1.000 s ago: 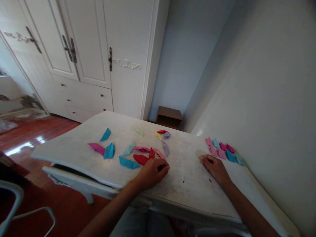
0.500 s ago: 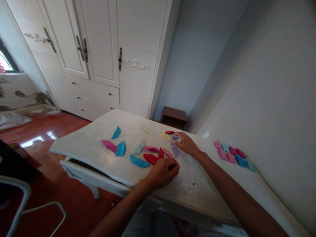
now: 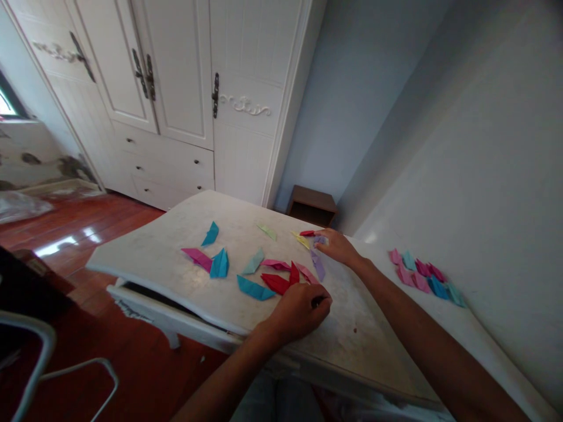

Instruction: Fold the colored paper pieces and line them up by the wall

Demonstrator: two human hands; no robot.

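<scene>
My right hand [image 3: 338,247] is at the far edge of the white table, its thumb and fingers closed about a small purple folded paper boat [image 3: 322,240]. Beside that hand lie a lilac paper boat [image 3: 317,265], a yellow one [image 3: 301,240] and a red one [image 3: 307,233]. Curled up near the table's front, my left hand [image 3: 303,310] has its fingertips hidden, so whatever it may hold does not show. Just beyond its knuckles are a red paper boat [image 3: 276,283], a pink one [image 3: 307,272] and a blue one [image 3: 255,288].
More folded paper boats lie leftward on the table [image 3: 145,246], among them a magenta one [image 3: 197,258]. At the right, by the wall, several boats [image 3: 420,282] sit in rows. A brown box shelf [image 3: 312,205] stands behind the table, and a white wardrobe [image 3: 246,146] beyond.
The view has shifted slightly, so the table's items appear a little farther right. My right thumb and fingers have drawn closer together around the purple paper boat. My left hand keeps its curled pose.
</scene>
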